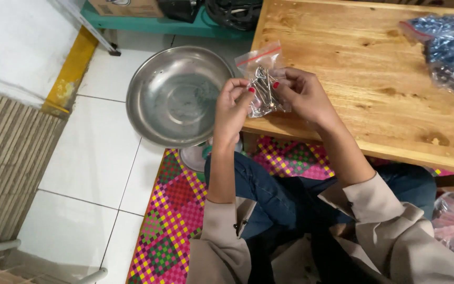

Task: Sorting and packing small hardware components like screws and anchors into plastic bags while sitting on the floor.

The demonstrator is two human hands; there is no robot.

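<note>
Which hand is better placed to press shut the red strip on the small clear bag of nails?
Probably the right hand: its fingers sit higher on the small clear plastic bag, nearer the red strip.

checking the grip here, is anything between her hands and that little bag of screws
Nothing visible. The left hand and right hand both pinch the small clear bag directly, above the edge of the wooden table.

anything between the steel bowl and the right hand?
Yes: in the head view the left hand and the small clear bag of screws sit between the steel bowl and the right hand.
</note>
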